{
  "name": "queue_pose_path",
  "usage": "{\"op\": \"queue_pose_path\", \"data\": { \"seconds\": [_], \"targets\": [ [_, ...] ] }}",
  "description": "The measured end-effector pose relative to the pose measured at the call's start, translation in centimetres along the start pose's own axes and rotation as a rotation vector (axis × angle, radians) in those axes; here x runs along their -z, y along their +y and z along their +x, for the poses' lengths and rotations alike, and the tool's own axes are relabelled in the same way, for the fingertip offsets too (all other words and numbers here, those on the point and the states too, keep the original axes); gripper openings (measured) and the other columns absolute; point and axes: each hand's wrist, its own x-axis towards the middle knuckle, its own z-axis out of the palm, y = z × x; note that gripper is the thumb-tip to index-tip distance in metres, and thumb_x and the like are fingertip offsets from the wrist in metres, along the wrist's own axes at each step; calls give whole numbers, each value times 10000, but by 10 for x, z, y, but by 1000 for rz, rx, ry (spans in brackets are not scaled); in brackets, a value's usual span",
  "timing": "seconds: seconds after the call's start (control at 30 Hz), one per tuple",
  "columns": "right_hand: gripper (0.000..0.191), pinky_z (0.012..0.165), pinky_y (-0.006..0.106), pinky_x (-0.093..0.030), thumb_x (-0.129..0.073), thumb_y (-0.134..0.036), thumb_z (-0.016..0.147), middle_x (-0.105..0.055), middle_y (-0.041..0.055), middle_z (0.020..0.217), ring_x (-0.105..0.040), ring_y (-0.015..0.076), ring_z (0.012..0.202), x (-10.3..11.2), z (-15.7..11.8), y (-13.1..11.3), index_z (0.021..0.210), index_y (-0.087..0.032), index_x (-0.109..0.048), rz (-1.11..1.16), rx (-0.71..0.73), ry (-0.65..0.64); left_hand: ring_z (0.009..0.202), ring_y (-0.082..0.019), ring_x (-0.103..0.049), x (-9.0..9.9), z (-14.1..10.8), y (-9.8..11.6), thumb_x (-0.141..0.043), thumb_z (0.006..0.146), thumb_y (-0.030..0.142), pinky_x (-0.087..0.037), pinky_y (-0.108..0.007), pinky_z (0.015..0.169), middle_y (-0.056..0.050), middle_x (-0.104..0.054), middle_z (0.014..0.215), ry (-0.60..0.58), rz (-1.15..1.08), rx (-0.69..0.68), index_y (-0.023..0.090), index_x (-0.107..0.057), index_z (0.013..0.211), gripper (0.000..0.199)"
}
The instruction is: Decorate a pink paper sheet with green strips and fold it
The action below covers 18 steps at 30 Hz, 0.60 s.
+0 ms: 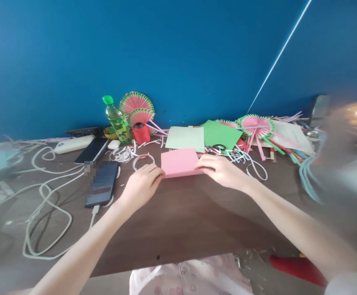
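A sheet of pink paper [180, 162] lies on the brown table with a narrow fold along its near edge. My left hand [145, 180] pinches the left end of that folded edge, and my right hand [217, 169] pinches the right end. Just behind it rest a pale green sheet [185, 138] and a brighter green sheet [219, 137]. The black handles of scissors [219, 147] show beside the green sheet, their blades hidden. A ring of tape [143, 162] lies behind my left hand.
At the back stand a green-capped bottle [117, 119], pink pleated paper fans [137, 104] and a red roll [141, 133]. On the left are a phone [103, 184] and looped white cables [47, 200]. Paper strips [309, 176] hang together on the right. The blue wall [178, 61] rises behind.
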Motion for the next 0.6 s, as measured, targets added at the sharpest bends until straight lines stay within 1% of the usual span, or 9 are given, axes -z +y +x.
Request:
{"op": "queue_pose_path", "data": {
  "seconds": [0.1,0.2,0.27,0.3,0.33,0.4,0.47,0.5,0.6],
  "targets": [
    [193,720,327,-464,-461,-256,866,-625,45,891,-579,158,783,38,6,-19,898,-212,-646,43,-55,20,776,-134,-548,36,8,10,-421,861,293,-434,-239,685,-13,-605,843,31,-286,63,190,-605,838,212],
    [172,703,324,-469,-517,-319,831,-627,27,864,-579,162,794,69,14,-33,879,-237,-660,108,-27,71,792,-156,-554,66,19,16,-466,821,364,-440,-249,681,-20,-629,853,78,-438,188,187,-625,847,239],
    [160,696,310,-472,-542,-311,811,-627,18,877,-582,155,804,78,23,-34,879,-229,-661,162,-30,63,763,-159,-560,75,29,13,-480,801,402,-441,-256,689,-16,-638,808,62,-521,263,172,-635,843,281],
    [157,691,303,-474,-547,-296,805,-629,17,888,-585,151,804,78,28,-31,881,-218,-660,189,-50,55,765,-162,-566,74,34,9,-491,789,413,-442,-259,698,-18,-644,811,38,-561,285,163,-636,851,296],
    [152,691,300,-475,-555,-275,796,-634,20,896,-590,150,803,75,33,-25,880,-202,-659,209,-82,46,768,-163,-572,70,39,4,-497,782,416,-441,-259,706,-17,-649,825,21,-593,289,158,-636,859,302],
    [169,684,306,-476,-547,-249,793,-653,25,889,-600,148,773,60,42,-9,907,-188,-655,173,-139,-22,751,-160,-576,52,47,-9,-492,782,394,-437,-259,707,-14,-651,805,4,-564,286,150,-636,847,291],
    [175,691,310,-473,-524,-198,793,-671,35,882,-609,151,763,36,46,10,903,-182,-659,107,-225,-95,747,-160,-577,26,49,-23,-488,782,344,-430,-261,708,-17,-655,802,-69,-455,233,151,-640,818,249],
    [180,719,310,-469,-519,-171,787,-676,42,914,-612,156,801,22,46,20,900,-177,-660,89,-246,-132,757,-158,-578,12,49,-29,-484,786,319,-427,-263,718,-19,-657,838,-109,-405,198,161,-640,843,229],
    [207,736,298,-461,-493,-112,779,-681,50,921,-615,153,808,-15,41,42,886,-171,-659,65,-231,-225,732,-157,-573,-26,41,-42,-484,784,247,-427,-266,698,-25,-649,807,-186,-283,151,170,-626,825,167]
  ]
}}
